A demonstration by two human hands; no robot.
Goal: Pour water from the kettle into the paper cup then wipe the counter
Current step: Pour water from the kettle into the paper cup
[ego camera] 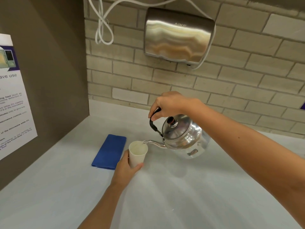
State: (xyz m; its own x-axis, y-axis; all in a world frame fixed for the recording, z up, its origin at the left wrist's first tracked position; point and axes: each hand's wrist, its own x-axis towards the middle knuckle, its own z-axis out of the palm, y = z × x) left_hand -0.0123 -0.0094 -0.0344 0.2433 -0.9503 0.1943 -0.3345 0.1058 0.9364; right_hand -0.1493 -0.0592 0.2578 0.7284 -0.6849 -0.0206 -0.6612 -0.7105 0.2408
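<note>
A shiny steel kettle (pixel 183 138) with a black handle and a black lid knob hangs tilted to the left above the counter. My right hand (pixel 168 104) is shut on its handle from above. Its thin spout reaches over the rim of a white paper cup (pixel 137 153). My left hand (pixel 126 167) grips the cup from the left side and holds it upright on the white counter (pixel 181 187). A folded blue cloth (pixel 109 153) lies flat on the counter just left of the cup.
A steel hand dryer (pixel 178 35) with a looped white cable hangs on the brick wall (pixel 247 86) behind. A brown side panel (pixel 54 80) with a printed notice (pixel 14 100) closes off the left side.
</note>
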